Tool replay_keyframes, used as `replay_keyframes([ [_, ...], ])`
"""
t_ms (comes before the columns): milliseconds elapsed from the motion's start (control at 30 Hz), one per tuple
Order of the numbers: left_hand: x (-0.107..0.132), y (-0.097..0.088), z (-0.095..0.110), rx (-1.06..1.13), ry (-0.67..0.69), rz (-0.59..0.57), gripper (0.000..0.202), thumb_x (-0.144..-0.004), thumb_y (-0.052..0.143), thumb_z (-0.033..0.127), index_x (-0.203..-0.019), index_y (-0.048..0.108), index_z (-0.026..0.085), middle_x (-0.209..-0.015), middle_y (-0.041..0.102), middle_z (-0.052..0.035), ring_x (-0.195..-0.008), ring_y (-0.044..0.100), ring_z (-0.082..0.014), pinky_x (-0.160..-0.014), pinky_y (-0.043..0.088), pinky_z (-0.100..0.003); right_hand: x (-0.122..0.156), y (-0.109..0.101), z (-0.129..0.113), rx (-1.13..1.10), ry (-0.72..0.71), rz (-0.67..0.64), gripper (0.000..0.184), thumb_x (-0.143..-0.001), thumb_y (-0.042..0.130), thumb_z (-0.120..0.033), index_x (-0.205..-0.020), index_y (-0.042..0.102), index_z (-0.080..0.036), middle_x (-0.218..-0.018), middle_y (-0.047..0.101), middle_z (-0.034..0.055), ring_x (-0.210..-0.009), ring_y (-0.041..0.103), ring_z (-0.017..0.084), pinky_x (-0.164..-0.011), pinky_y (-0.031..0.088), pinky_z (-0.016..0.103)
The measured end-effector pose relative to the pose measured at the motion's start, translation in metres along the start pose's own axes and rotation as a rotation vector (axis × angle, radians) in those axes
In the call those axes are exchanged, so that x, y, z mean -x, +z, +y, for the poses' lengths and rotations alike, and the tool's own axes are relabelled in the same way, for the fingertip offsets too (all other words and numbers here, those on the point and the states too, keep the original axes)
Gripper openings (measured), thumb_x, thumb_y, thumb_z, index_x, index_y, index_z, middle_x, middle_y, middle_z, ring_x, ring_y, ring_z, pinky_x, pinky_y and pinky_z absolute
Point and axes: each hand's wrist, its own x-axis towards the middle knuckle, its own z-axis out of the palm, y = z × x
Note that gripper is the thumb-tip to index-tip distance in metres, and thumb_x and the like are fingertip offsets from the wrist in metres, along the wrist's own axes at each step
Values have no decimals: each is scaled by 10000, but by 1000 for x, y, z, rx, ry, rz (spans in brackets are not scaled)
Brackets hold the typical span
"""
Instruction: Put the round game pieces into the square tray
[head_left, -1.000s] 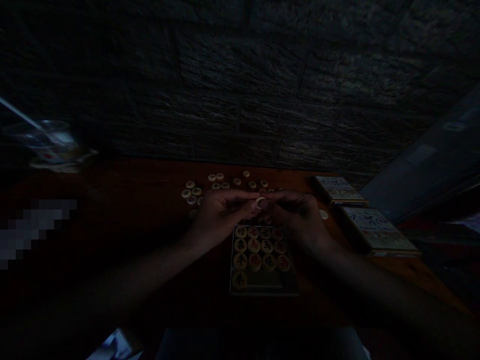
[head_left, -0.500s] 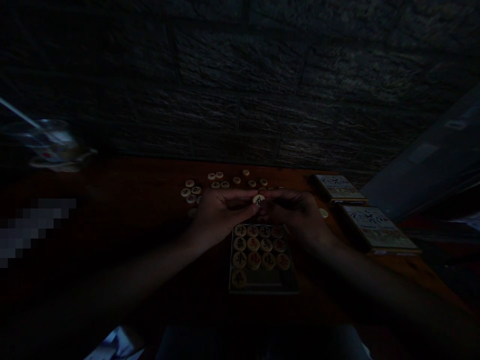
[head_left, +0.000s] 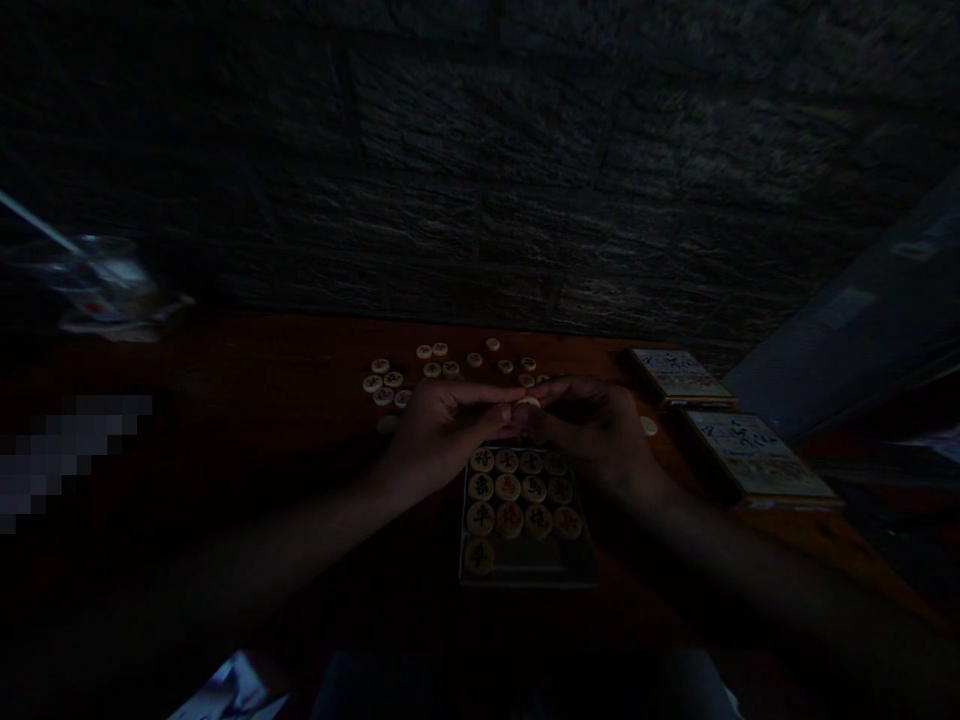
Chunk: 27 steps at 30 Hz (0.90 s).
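The scene is very dark. My left hand (head_left: 442, 425) and my right hand (head_left: 592, 425) meet above a small tray (head_left: 525, 572), their fingertips pinched together on one round pale game piece (head_left: 528, 402), seen almost edge on. The tray holds several round pieces with black or red characters (head_left: 510, 490), laid in rows. More loose pieces (head_left: 439, 370) lie scattered on the brown table (head_left: 285, 400) just beyond my hands.
Two flat printed boxes (head_left: 679, 375) (head_left: 757, 460) lie at the right of the table. A glass with a straw (head_left: 97, 285) stands at the far left. A dark stone wall (head_left: 480, 180) rises behind the table. A single piece (head_left: 649, 426) rests right of my right hand.
The piece between my fingers has turned from showing its face to nearly edge on. Both hands stayed in place above the tray.
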Motion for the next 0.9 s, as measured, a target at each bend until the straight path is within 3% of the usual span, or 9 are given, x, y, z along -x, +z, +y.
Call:
replay_keyframes([
  [200, -1, 0, -6, -30, 62, -66, 279, -793, 830, 176, -1070, 798, 179, -1071, 815, -69, -932, 795, -192, -900, 648, -305, 1, 3, -4, 8, 69, 17, 156, -774, 874, -360, -847, 834, -228, -661, 737, 4, -563, 647, 103, -558, 524, 205],
  [400, -1, 1, -3, -20, 12, 27, 198, -783, 827, 195, -979, 809, 174, -1031, 820, -73, -887, 798, -205, -880, 664, -348, 3, 2, -5, 38, 65, 20, 166, -795, 850, -399, -861, 840, -247, -672, 743, 8, -579, 663, 120, -588, 544, 233],
  [567, 0, 4, -4, 40, -19, 29, 170, -804, 805, 269, -944, 804, 172, -1002, 822, -79, -827, 800, -218, -850, 678, -392, 5, 4, -5, 69, 51, 21, 170, -774, 867, -386, -881, 842, -256, -723, 772, 22, -634, 702, 152, -611, 577, 265],
  [900, -4, -3, -7, -148, 55, 20, 194, -780, 817, 211, -961, 783, 151, -998, 820, -91, -885, 796, -213, -841, 655, -336, 5, 4, -2, 37, 63, 15, 192, -775, 869, -375, -928, 845, -260, -801, 803, 27, -694, 733, 162, -683, 597, 279],
])
